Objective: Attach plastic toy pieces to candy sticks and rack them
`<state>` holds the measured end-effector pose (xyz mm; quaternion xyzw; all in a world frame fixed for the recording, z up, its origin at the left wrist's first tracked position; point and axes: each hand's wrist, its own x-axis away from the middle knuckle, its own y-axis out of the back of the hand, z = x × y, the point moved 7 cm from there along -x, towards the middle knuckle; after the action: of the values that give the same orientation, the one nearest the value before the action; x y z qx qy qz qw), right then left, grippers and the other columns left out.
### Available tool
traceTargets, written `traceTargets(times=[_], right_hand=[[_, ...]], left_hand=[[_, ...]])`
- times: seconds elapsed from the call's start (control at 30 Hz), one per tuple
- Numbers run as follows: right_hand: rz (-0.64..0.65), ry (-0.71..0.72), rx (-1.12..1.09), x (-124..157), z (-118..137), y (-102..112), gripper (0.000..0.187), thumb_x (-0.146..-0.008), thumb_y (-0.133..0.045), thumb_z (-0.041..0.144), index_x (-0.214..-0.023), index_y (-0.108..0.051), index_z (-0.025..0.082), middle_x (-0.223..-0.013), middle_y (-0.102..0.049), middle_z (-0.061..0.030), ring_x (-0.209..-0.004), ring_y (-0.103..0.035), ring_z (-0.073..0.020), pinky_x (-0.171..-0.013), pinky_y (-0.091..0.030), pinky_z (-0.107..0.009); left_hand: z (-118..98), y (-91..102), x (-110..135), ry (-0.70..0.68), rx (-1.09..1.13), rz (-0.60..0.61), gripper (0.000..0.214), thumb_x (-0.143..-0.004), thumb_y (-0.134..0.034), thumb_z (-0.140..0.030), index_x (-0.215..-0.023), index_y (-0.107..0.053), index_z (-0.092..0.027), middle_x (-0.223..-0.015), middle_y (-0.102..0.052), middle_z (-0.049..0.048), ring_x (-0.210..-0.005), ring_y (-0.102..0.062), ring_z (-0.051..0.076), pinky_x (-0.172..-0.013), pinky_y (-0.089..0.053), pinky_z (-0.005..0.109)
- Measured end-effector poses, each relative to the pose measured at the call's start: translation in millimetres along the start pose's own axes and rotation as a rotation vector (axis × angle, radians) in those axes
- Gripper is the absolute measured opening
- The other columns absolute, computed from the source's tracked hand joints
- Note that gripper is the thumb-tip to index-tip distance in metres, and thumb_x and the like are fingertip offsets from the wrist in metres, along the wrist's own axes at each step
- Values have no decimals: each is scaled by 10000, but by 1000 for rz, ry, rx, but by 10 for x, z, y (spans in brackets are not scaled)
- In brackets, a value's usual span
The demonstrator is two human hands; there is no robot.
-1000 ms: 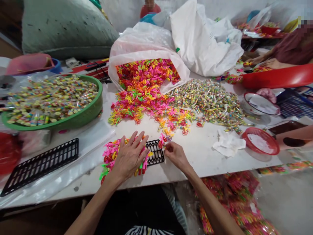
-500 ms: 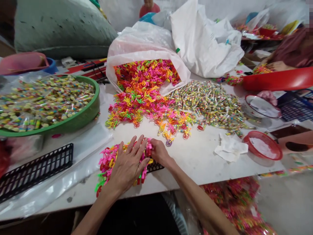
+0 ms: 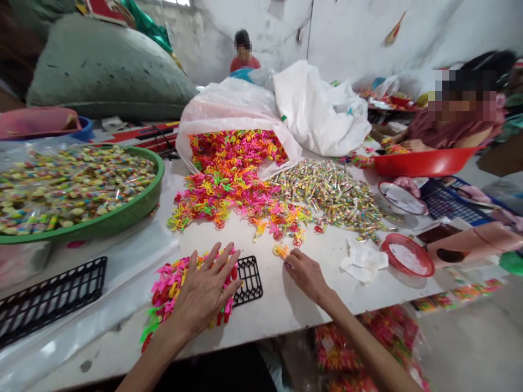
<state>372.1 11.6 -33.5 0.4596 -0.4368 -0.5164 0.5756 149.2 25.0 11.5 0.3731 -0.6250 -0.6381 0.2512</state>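
My left hand (image 3: 206, 291) lies flat with fingers spread over rows of small pink, yellow, red and green plastic toy pieces (image 3: 163, 280). These sit on a black plastic rack (image 3: 248, 280), whose bare right end shows its open grid. Apart from the rack, to its right, my right hand (image 3: 305, 276) has its fingers pinched at a small orange-yellow plastic piece (image 3: 280, 250) on the white table. Its fingertips are partly hidden. Beyond both hands spreads a pile of similar colourful pieces (image 3: 229, 190), spilling from a white plastic bag (image 3: 237, 103).
Wrapped candy-like rolls (image 3: 327, 190) lie heaped right of the pile; more fill a green basin (image 3: 151, 201) at left. Another black rack (image 3: 53, 294) rests on clear plastic sheets. A red basket (image 3: 412, 267) stands at right. A co-worker (image 3: 453, 125) sits behind a red basin (image 3: 429, 161).
My right hand has moved right, away from the rack, to the orange-yellow piece, uncovering the rack's bare end. My left hand stays over the pieces. The view has tilted up.
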Motion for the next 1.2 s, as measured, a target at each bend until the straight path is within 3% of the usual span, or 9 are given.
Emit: traceTargets(times=[0.13,0.23,0.37,0.53,0.7,0.9,1.07,1.13,1.2], right_hand=[[-103,-76,-56,163,-401,118,316,-735,-482,72,-963,-597,259,-1050,-599,-31,-898,-575,-159,-686,-434,-232],[-182,-119,-214,125,-656,311,311,-718,-499,135,-992,-605,237,-1074,-585,-37,-772,-601,-142,-681,-451,-257],[-296,-313,-336,-36,-918,474,222,-714,-495,216,-875,-642,175,-857,-636,-39,-624,-583,-136,-630,-448,-267],[-206,-291,-266,-555,-450,300,203,-755,-491,303,-763,-663,195,-745,-653,-39,-722,-594,-168,-623,-414,-253],[-77,-500,-221,-841,-265,140,211,-671,-591,368,-663,-661,169,-738,-656,-90,-766,-600,-212,-590,-390,-255],[-58,-537,-456,-439,-432,157,249,-698,-536,364,-628,-650,154,-473,-575,-22,-502,-566,-138,-462,-365,-205],[-94,-517,-1085,-3,-371,-57,305,-700,-528,426,-607,-592,143,-542,-579,-19,-370,-443,-86,-394,-332,-219],[-126,-513,-1054,140,-371,-112,262,-689,-549,396,-616,-604,149,-538,-564,-10,-401,-457,-100,-419,-342,-226],[-149,-485,-751,254,-376,-89,202,-701,-546,346,-641,-627,171,-581,-582,-15,-505,-521,-131,-473,-356,-229]], left_hand=[[19,-53,3,-15,13,-51,546,-838,-329,-517,-1349,-246,-346,-1399,-313,-10,-1277,-280,293,-1004,-151,596],[33,-95,4,-19,21,-80,543,-839,-340,-502,-1350,-252,-341,-1400,-311,-8,-1275,-281,298,-1012,-135,591],[38,-112,0,-21,-5,-66,539,-845,-347,-490,-1351,-244,-332,-1401,-312,3,-1281,-271,289,-1003,-125,596],[17,-61,-3,-18,-31,-27,528,-850,-328,-492,-1346,-253,-329,-1398,-320,10,-1281,-273,282,-999,-165,585],[-8,-11,-2,-11,-35,-11,505,-861,-310,-475,-1336,-292,-307,-1392,-333,30,-1281,-277,276,-996,-189,575],[-15,-6,2,-30,-27,-30,507,-860,-312,-479,-1336,-290,-306,-1389,-336,25,-1277,-284,281,-989,-188,587],[-4,7,5,-15,-4,-56,502,-853,-330,-483,-1323,-324,-307,-1374,-368,35,-1269,-303,274,-1007,-183,567],[-2,12,3,0,6,-46,501,-855,-323,-486,-1322,-328,-308,-1376,-365,37,-1273,-295,274,-1011,-172,569],[-8,14,-1,2,13,-31,501,-854,-315,-492,-1319,-337,-306,-1380,-358,39,-1276,-286,278,-1011,-162,576]])
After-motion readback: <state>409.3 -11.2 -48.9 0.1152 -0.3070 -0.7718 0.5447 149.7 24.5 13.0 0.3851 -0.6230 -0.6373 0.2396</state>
